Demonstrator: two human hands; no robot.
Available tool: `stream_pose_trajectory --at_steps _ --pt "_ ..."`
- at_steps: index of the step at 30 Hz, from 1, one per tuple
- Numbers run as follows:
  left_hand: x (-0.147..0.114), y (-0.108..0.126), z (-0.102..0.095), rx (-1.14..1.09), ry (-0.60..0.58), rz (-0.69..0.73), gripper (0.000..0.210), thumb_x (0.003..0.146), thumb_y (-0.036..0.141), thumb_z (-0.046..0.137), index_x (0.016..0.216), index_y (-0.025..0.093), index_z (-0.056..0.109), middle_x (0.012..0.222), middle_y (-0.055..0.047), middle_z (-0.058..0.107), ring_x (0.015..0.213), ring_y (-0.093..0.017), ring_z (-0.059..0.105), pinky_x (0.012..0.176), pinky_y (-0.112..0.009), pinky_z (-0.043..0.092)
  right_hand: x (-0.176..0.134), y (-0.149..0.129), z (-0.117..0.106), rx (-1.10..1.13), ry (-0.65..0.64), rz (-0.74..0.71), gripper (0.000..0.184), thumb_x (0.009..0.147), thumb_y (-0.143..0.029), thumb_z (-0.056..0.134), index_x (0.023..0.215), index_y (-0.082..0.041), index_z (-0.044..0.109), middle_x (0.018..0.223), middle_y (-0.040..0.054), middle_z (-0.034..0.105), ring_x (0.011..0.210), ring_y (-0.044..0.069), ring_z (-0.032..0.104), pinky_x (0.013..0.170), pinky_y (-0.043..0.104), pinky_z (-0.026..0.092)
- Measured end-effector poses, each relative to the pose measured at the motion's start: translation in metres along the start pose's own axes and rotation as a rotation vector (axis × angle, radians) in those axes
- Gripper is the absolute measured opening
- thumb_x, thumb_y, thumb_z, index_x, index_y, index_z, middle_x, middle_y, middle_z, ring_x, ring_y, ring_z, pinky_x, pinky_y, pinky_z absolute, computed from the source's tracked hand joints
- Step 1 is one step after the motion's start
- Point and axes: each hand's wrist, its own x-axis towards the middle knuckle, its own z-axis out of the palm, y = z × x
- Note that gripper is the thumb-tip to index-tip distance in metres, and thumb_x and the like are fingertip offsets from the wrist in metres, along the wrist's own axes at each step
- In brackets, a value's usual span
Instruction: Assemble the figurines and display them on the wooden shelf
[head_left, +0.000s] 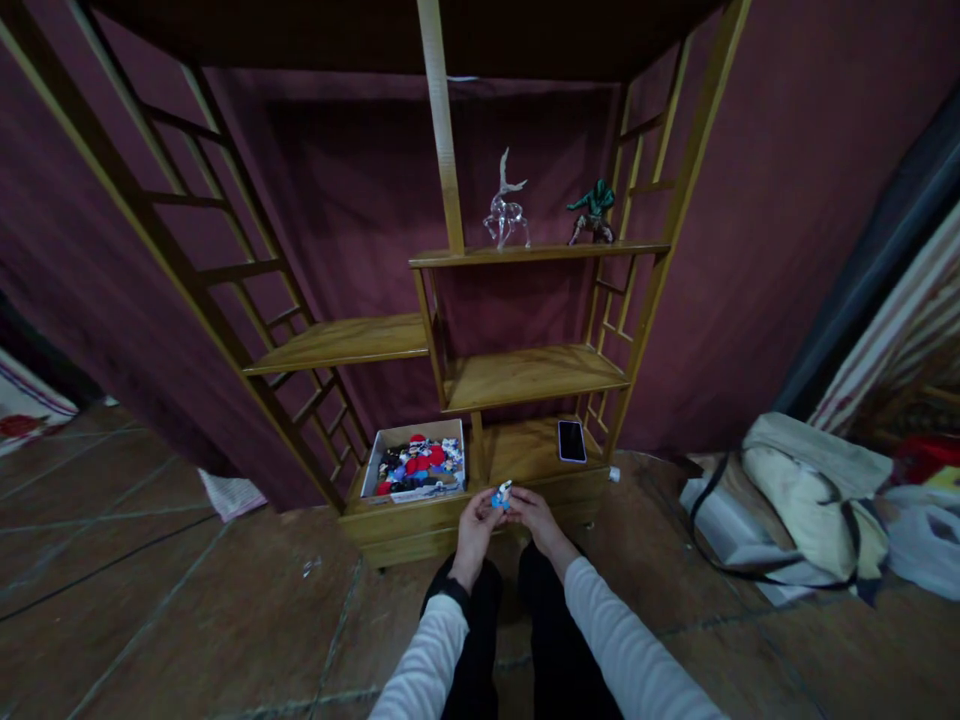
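A small blue and white figurine is held between my two hands, in front of the shelf's bottom level. My left hand pinches it from the left, and my right hand grips it from the right with the fingertips. Just beyond, to the left, an open cardboard box sits on the bottom shelf, full of small red, black, white and blue figurines. The finer shape of the held figurine is too small to make out.
The wooden shelf unit stands against a dark red curtain. On its upper board are a clear deer figure and a green-topped figure. A phone lies at lower right. Bags lie on the floor at right.
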Motion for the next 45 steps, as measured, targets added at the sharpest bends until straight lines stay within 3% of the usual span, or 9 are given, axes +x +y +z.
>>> stream_pose_trajectory --at_steps 5,9,14,19,25,34,38,45 --pt "0.005 -0.003 -0.007 -0.099 0.041 -0.126 0.054 0.064 0.033 0.072 0.113 0.016 0.055 0.092 -0.011 0.067 0.071 -0.016 0.065 0.069 -0.031 0.053 0.005 0.003 -0.004 0.011 0.065 0.046 0.041 0.053 -0.042 0.074 0.083 -0.015 0.067 0.075 0.0058 0.067 0.057 0.012 0.056 0.059 0.027 0.046" --pt "0.012 -0.011 -0.012 -0.129 0.137 -0.172 0.040 0.063 0.027 0.073 0.100 0.014 0.063 0.083 -0.008 0.067 0.062 -0.011 0.061 0.060 -0.023 0.050 0.003 0.002 -0.004 0.001 0.041 0.046 0.040 0.053 -0.041 0.075 0.082 -0.016 0.067 0.072 0.0045 0.067 0.055 0.011 0.056 0.058 0.026 0.046" --pt "0.023 -0.016 -0.019 -0.108 0.133 -0.202 0.023 0.057 0.022 0.074 0.077 0.013 0.068 0.066 -0.004 0.065 0.050 -0.007 0.054 0.049 -0.018 0.042 0.000 -0.003 -0.001 0.006 0.020 0.055 0.038 0.056 -0.044 0.074 0.082 -0.017 0.065 0.072 0.0029 0.065 0.056 0.011 0.057 0.058 0.026 0.047" --pt "0.032 -0.018 -0.020 -0.065 0.111 -0.180 0.026 0.056 0.022 0.073 0.079 0.013 0.069 0.067 -0.004 0.066 0.048 -0.006 0.049 0.044 -0.016 0.035 0.002 -0.003 -0.005 0.011 0.023 0.093 0.037 0.055 -0.041 0.075 0.080 -0.017 0.063 0.069 0.0014 0.064 0.054 0.011 0.057 0.056 0.027 0.048" --pt "0.026 -0.017 -0.012 -0.140 0.158 -0.199 0.029 0.059 0.032 0.073 0.082 0.015 0.068 0.074 -0.004 0.067 0.056 -0.008 0.055 0.051 -0.018 0.041 0.004 -0.002 -0.013 0.042 -0.065 0.145 0.039 0.056 -0.036 0.075 0.089 -0.017 0.065 0.074 0.0031 0.066 0.058 0.012 0.059 0.060 0.027 0.048" --pt "0.015 -0.004 -0.009 -0.267 0.037 -0.221 0.037 0.058 0.021 0.076 0.093 0.012 0.066 0.093 -0.010 0.067 0.076 -0.015 0.062 0.074 -0.027 0.046 0.009 0.000 -0.013 0.101 -0.059 0.182 0.035 0.058 -0.030 0.075 0.088 -0.017 0.065 0.077 0.0038 0.068 0.065 0.013 0.062 0.066 0.029 0.050" --pt "0.010 -0.001 -0.008 -0.220 -0.016 -0.188 0.044 0.055 0.017 0.077 0.097 0.013 0.066 0.093 -0.009 0.068 0.078 -0.015 0.061 0.075 -0.026 0.045 0.011 0.005 -0.013 0.098 -0.059 0.200 0.033 0.059 -0.027 0.075 0.088 -0.018 0.064 0.076 0.0030 0.067 0.064 0.012 0.061 0.065 0.028 0.050" --pt "0.006 -0.003 -0.012 -0.191 0.026 -0.127 0.046 0.056 0.023 0.077 0.099 0.013 0.065 0.093 -0.010 0.068 0.079 -0.016 0.061 0.074 -0.027 0.044 0.011 0.009 -0.010 0.089 -0.059 0.196 0.030 0.060 -0.031 0.075 0.084 -0.017 0.063 0.073 0.0026 0.067 0.063 0.013 0.062 0.065 0.028 0.050"
